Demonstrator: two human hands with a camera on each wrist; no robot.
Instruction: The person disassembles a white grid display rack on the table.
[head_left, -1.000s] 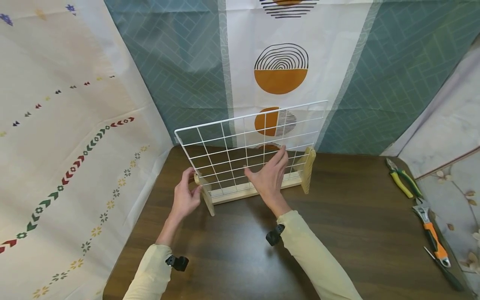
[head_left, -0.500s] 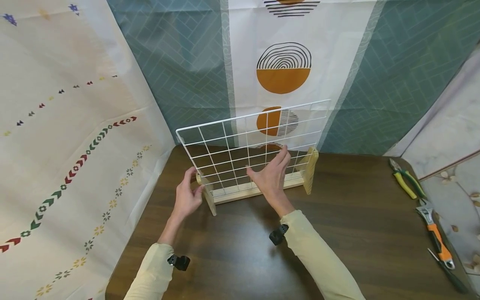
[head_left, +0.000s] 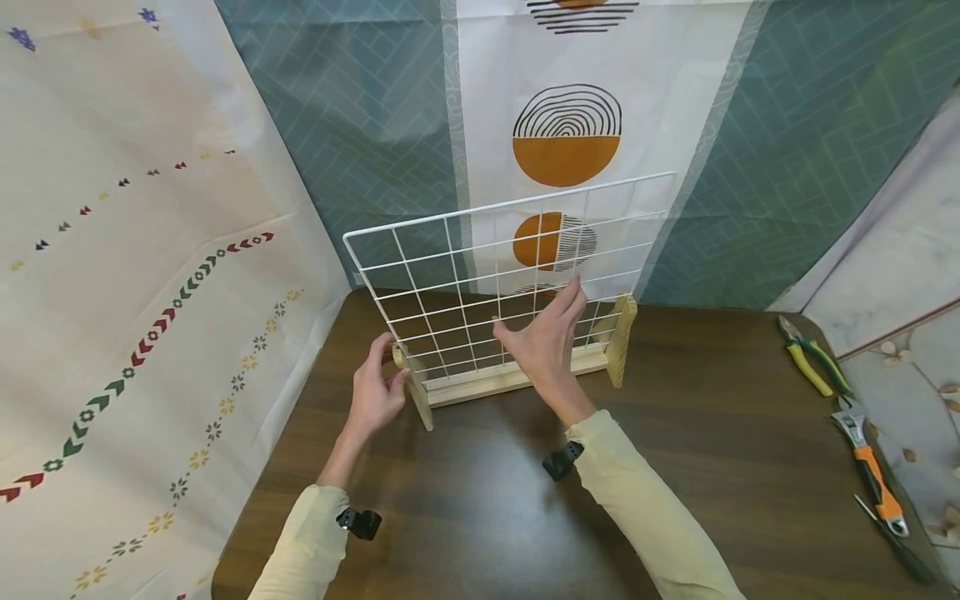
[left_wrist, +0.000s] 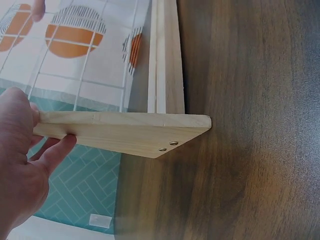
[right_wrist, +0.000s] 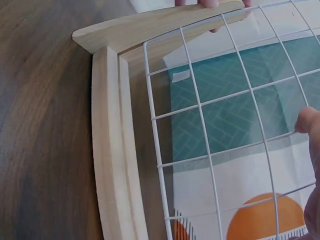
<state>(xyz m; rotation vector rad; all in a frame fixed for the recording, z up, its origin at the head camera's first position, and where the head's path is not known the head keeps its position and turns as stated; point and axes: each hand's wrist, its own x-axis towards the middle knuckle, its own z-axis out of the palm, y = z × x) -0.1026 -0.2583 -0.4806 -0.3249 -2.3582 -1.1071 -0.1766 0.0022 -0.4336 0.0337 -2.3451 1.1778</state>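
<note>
A white wire grid panel [head_left: 480,312] stands upright inside a pale wooden frame. My right hand [head_left: 547,342] grips the grid near its middle, thumb and fingers spread onto different wires. In the right wrist view, the grid's bottom wire [right_wrist: 159,155] sits apart from the wooden crossbar [right_wrist: 111,150]. My left hand [head_left: 372,390] holds the upper end of the left wooden side piece [left_wrist: 120,131], thumb on one face and fingertips on the other. Two metal screw heads [left_wrist: 168,146] show on that piece's outer face. The right side piece [head_left: 619,342] is untouched.
At the table's [head_left: 480,517] right edge lie pliers [head_left: 813,358] with yellow-green handles, an orange-handled adjustable wrench [head_left: 866,467] and a dark-handled screwdriver [head_left: 892,537]. Patterned cloths hang behind the table [head_left: 397,108] and on both sides.
My right hand has moved upward with the wire grid, which now stands higher above the crossbar. My left hand keeps its hold on the left side piece.
</note>
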